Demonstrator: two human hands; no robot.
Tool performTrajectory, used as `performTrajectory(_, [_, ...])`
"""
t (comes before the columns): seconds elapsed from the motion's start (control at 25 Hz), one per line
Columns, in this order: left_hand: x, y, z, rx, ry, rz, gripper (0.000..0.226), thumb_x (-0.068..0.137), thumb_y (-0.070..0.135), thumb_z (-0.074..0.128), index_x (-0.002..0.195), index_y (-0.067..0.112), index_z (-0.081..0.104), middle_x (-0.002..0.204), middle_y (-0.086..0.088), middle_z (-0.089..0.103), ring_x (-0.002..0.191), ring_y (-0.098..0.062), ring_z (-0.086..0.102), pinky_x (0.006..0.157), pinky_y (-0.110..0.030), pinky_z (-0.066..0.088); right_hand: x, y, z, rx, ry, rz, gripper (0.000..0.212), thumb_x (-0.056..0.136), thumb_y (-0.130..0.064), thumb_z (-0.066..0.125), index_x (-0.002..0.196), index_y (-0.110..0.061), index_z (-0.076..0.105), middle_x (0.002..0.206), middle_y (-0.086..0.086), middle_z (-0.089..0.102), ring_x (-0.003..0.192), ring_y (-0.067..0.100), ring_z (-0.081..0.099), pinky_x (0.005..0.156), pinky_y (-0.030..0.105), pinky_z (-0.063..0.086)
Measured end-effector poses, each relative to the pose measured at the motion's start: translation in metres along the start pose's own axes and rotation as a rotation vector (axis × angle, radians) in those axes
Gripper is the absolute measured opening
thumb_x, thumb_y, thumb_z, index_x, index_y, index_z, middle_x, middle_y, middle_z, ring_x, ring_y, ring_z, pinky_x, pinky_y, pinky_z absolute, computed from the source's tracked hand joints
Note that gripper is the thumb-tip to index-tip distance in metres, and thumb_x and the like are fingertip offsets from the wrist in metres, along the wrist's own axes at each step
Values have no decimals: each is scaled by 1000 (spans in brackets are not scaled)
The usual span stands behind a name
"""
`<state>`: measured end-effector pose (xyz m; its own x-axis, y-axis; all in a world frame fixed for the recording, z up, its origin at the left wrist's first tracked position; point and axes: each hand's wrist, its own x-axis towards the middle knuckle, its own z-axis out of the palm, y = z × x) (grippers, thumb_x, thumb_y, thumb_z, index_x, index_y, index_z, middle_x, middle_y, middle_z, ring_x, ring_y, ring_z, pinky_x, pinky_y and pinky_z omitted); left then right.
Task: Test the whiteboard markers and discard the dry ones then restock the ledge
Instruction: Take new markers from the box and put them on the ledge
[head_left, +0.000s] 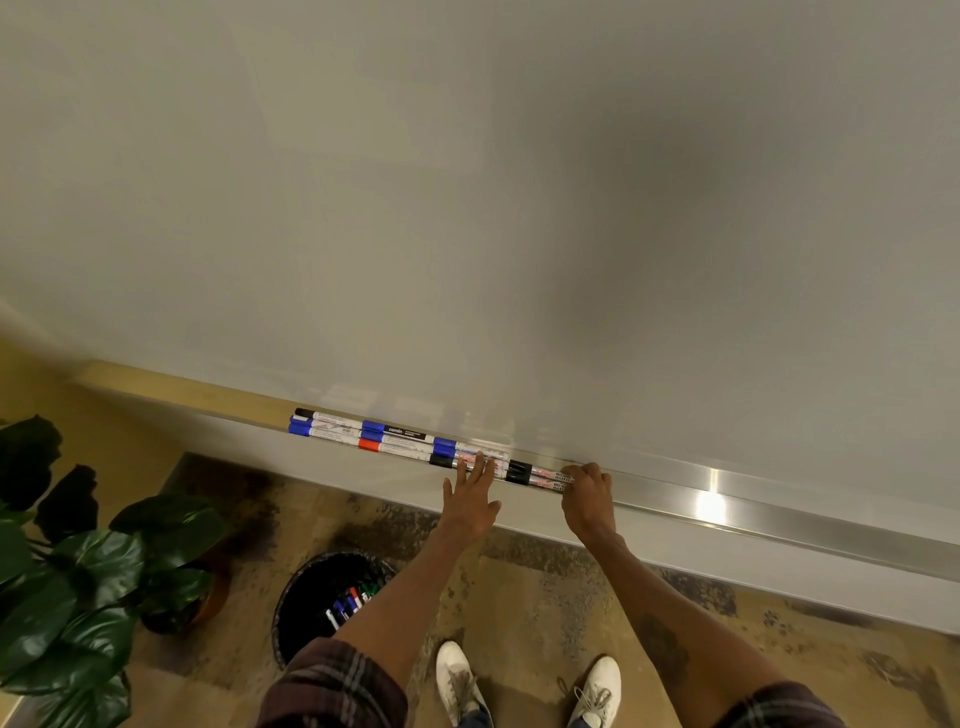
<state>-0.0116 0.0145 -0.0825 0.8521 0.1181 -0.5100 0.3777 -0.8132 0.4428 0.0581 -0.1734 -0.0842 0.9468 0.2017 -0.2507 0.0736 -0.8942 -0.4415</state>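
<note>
The right hand (587, 499) is on the ledge (753, 506) at the bottom of the whiteboard (467, 208). Its grip is curled shut around the end of the black-capped markers (540, 477), which lie flat on the ledge. These two markers stick out to the left of the grip, and their black caps are the far ends from it. Just to the left of this grip is the left hand (470, 501). Its grip is apart, with the fingers (478, 465) straight and spread, and the tips press down on the row of markers (395, 439). The row runs on along the ledge to the left of the left hand, away from both grips. It has blue caps, one red cap and black caps, and the markers lie side by side and end to end, touching each other. The ledge goes on, shiny and bare, to the right of the right grip. Down below the left hand, by the left arm, a black bin (291, 597) stands on the floor (545, 587). Some loose markers (348, 605) lie inside it. Further left of the bin is a plant (78, 597) with big dark leaves. Under both arms are two white shoes (457, 680) on the floor. Both arms have checked sleeves (332, 686) rolled up.
</note>
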Motion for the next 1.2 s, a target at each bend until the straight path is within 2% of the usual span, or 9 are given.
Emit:
performTrajectory(0.4, [-6,-9,-9,-1,-22,29,72,104,27,46,158,20,-2,165,-1,-13,152,-29,-13,122,-51,-2,-2,-3,3,-15,-44,29,45,89,4,47,131,-7,58,128,18,54,116,34,46,97,38,41])
performTrajectory(0.56, [-8,-12,-12,-1,-26,51,72,104,27,46,158,21,-1,165,0,-12,152,-28,-14,122,-51,-2,-13,-6,-7,5,-34,33,45,92,-1,50,137,-6,52,138,17,49,125,36,43,103,42,41])
performTrajectory(0.76, [-12,0,-16,44,-10,83,69,105,31,43,158,20,2,165,0,-11,152,-29,-13,122,-51,-2,-25,-11,-18,-19,3,15,45,97,-12,50,142,-10,47,147,12,44,136,31,37,110,44,35])
performTrajectory(0.92, [-14,20,-18,99,28,121,65,105,43,34,158,21,3,166,0,-8,152,-28,-12,122,-51,-5,-34,-10,-30,-68,33,-21,44,101,-25,45,144,-15,43,150,9,42,141,28,33,114,44,28])
performTrajectory(1.08, [-20,48,-15,119,32,153,67,103,55,25,158,22,7,166,1,-4,152,-28,-12,120,-51,-7,-47,6,-45,-70,38,-4,49,103,-38,39,148,-19,37,157,8,33,147,26,23,118,46,21])
performTrajectory(1.2, [-31,74,-9,155,39,186,67,102,57,24,158,23,8,166,2,-5,152,-28,-12,120,-53,-6,-67,26,-60,-68,77,10,50,103,-40,37,148,-19,36,158,7,31,148,25,22,118,45,20])
